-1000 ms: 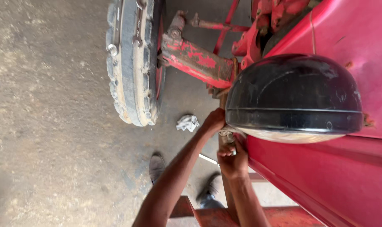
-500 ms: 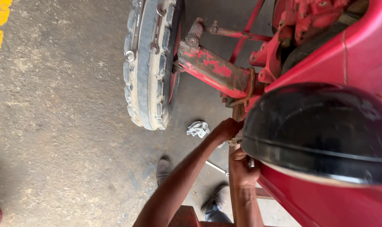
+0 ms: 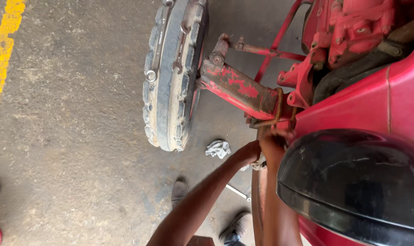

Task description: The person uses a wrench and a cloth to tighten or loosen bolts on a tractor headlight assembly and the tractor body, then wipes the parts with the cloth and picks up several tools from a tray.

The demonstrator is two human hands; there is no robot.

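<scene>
Hands: my left hand and right hand grip under the red axle; held object hidden.
Handling: I judge the axle heavy, rigid, greasy; grip near the bracket.

Two bare hands are working side by side under the red machine: the left hand and the right hand. One dusty front tyre is standing on the concrete, one crumpled grey rag is lying beside it, two shoes are showing below, one black domed cover is jutting out, and one yellow line is running along the floor
</scene>
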